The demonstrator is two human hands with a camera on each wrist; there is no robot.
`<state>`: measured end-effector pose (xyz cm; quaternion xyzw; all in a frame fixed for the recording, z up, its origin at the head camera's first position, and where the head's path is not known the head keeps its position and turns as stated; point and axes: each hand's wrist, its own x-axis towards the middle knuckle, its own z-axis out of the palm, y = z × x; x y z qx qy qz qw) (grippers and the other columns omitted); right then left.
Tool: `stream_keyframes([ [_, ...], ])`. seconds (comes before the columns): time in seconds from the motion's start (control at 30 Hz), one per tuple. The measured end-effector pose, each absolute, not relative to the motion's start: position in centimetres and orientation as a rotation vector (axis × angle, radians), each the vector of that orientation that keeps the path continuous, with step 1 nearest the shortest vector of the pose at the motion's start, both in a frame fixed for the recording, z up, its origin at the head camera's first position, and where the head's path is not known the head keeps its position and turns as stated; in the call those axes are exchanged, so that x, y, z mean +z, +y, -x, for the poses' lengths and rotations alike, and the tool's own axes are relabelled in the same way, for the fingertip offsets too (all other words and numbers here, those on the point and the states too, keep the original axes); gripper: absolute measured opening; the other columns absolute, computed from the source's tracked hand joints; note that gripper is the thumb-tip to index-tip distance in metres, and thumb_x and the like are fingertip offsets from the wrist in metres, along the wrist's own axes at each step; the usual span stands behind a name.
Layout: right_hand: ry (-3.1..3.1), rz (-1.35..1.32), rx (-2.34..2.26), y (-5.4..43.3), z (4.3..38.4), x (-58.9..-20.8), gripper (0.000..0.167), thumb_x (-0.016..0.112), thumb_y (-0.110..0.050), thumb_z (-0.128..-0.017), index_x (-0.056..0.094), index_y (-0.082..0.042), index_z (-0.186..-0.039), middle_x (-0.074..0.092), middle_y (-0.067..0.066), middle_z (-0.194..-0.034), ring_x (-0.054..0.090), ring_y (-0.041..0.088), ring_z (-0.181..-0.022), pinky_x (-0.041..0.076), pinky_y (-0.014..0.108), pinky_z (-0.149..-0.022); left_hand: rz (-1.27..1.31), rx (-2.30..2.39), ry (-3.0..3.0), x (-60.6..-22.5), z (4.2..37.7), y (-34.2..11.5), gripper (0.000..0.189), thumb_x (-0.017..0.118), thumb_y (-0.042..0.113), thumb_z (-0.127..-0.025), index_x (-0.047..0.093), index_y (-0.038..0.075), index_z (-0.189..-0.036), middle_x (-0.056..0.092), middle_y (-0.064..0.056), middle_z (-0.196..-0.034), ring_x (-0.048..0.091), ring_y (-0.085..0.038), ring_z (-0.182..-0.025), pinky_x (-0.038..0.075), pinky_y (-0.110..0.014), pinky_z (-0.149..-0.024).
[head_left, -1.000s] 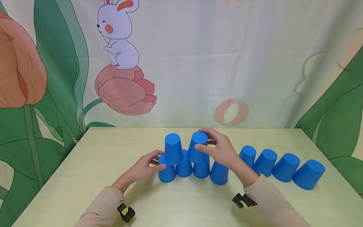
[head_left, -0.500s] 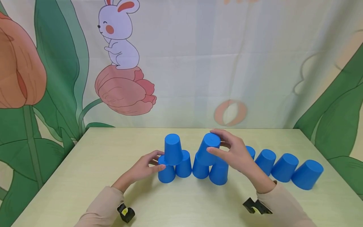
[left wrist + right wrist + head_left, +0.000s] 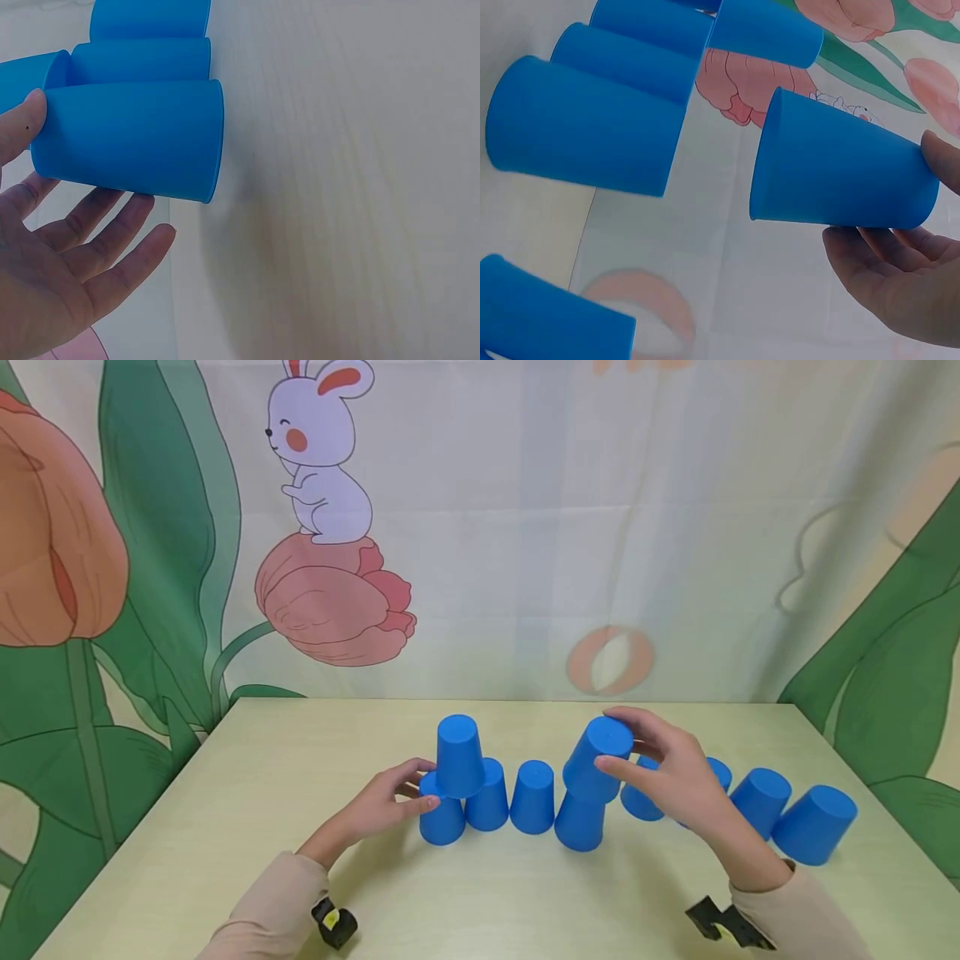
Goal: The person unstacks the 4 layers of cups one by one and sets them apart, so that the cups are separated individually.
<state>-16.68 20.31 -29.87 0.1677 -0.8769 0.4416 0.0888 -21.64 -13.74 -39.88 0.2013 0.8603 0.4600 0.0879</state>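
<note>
Around central blue cup [image 3: 532, 797], left hand [image 3: 386, 797] pinches lower cup [image 3: 444, 823], 9 o'clock, likely steadying; right hand [image 3: 671, 772] pinches raised cup [image 3: 583, 766], 2 o'clock, leaving rim free.

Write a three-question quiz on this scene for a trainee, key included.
1. True or false: the right hand holds a blue cup off the table.
2. Choose: the stacked cup on the left rests on how many lower cups? (a) one (b) two (c) three
3. Which hand is nearer the stacked cup?

Key: 1 true; 2 b; 3 the left hand.
</note>
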Motion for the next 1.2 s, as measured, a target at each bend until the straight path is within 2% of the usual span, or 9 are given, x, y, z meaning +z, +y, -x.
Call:
stream_keyframes([
  [0.2,-2.601,-0.496,1.295,21.7,16.4,-29.6,0.054,0.066,-0.021,-0.084,0.044,-0.003,-0.131,0.054,0.017,-0.121,0.055,0.033,-0.106,0.044,0.046,-0.088,-0.582,1.368,2.568,-39.8,21.8,-13.7,0.047,0.063,0.029,-0.086,0.048,0.008,-0.125,0.057,-0.013,-0.112,0.055,-0.032,-0.101,0.048,-0.044,-0.082],
  [0.5,-2.649,-0.414,1.254,23.7,16.2,-30.0,0.055,0.065,-0.023,-0.085,0.043,-0.003,-0.131,0.053,0.020,-0.122,0.053,0.038,-0.107,0.043,0.052,-0.087,-0.569,1.372,2.560,-39.8,21.9,-13.7,0.046,0.063,0.027,-0.086,0.048,0.008,-0.125,0.057,-0.013,-0.112,0.055,-0.031,-0.101,0.048,-0.044,-0.082],
  [0.8,-2.689,-0.362,1.251,25.0,16.2,-31.1,0.057,0.065,-0.027,-0.085,0.043,-0.001,-0.131,0.052,0.019,-0.122,0.055,0.034,-0.105,0.045,0.043,-0.086,-0.550,1.376,2.557,-39.7,21.9,-13.6,0.046,0.063,0.027,-0.086,0.048,0.008,-0.125,0.057,-0.013,-0.113,0.055,-0.031,-0.102,0.048,-0.044,-0.082],
  [1.2,-2.748,-0.261,1.274,26.9,16.3,-33.2,0.061,0.064,-0.029,-0.085,0.039,0.000,-0.132,0.049,0.025,-0.125,0.053,0.040,-0.108,0.043,0.049,-0.087,-0.549,1.375,2.558,-39.8,22.0,-13.7,0.046,0.063,0.029,-0.086,0.048,0.008,-0.125,0.057,-0.013,-0.112,0.056,-0.031,-0.101,0.048,-0.045,-0.082],
])
